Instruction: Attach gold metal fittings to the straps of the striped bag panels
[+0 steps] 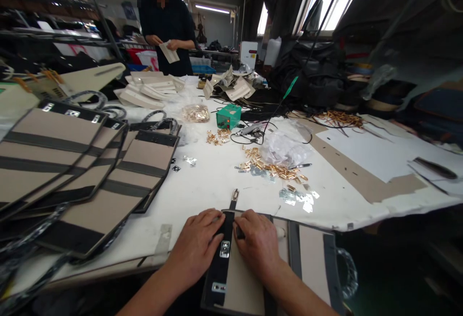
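A flat beige and black bag panel (246, 277) lies at the table's near edge, partly over my lap side. Two metal plates, one (224, 249) in the middle and one (219, 287) lower down, sit on its black band. Past its far edge sticks a short strap with a gold-coloured clasp (235, 194). My left hand (197, 246) is closed at the band's left side, fingertips on the panel. Across the band, my right hand (258, 241) is curled on the panel; something dark shows under its fingers, and a pale rounded end beside it. What it holds is unclear.
Stacked bag panels (137, 166) with wrapped handles cover the left. Gold-coloured clasps (278, 169), metal plates (298, 198), a plastic bag (285, 147) and a green box (229, 116) with a corded tool (249, 129) lie ahead. A person (168, 26) stands beyond, holding a pale piece.
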A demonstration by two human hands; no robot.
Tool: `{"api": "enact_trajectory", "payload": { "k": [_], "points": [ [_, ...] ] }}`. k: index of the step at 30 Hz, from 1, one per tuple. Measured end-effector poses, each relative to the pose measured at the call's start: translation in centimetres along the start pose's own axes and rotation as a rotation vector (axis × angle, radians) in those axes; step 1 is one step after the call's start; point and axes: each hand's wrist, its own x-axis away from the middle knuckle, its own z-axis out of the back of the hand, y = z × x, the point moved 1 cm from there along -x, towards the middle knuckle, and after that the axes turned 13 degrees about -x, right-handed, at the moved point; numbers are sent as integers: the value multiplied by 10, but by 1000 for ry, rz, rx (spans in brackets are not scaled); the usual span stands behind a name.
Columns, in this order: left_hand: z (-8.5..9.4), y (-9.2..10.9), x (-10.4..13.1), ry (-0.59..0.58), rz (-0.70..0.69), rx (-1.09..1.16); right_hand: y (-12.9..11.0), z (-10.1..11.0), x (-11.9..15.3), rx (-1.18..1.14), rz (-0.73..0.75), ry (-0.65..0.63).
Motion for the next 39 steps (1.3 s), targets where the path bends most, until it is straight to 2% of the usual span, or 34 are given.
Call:
{"api": "enact_trajectory", "payload": {
  "k": [4, 9, 19, 22, 25, 28, 31, 33, 36, 39],
  "points": [
    [-2, 6, 8, 2, -10, -116, -3, 0, -1, -13, -38, -4],
    [-1, 9, 6, 13, -54, -217, -5, -4, 0, 24, -36, -22],
    [-6, 7, 6, -44, -75, -231, -11, -1, -9, 132, -44, -261],
    [-6, 8, 6, -51, -76, -230, -16, 4, -11, 142, -40, -291],
    [-4, 6, 6, -54, -59, -192, -13, 16, -17, 55, -41, -293],
    [-2, 3, 8, -40, -17, -122, 11, 39, -32, -33, -134, -237],
    [-3, 0, 9, -27, 8, -52, 51, 63, -55, 72, -324, -151],
    [-3, 0, 9, -20, 18, -16, 76, 73, -72, 146, -408, -138],
    [-3, 0, 10, -10, 41, 16, 102, 74, -90, 181, -455, -142],
    [-2, 1, 10, 7, 46, 32, 114, 67, -101, 182, -450, -164]
  ]
}}
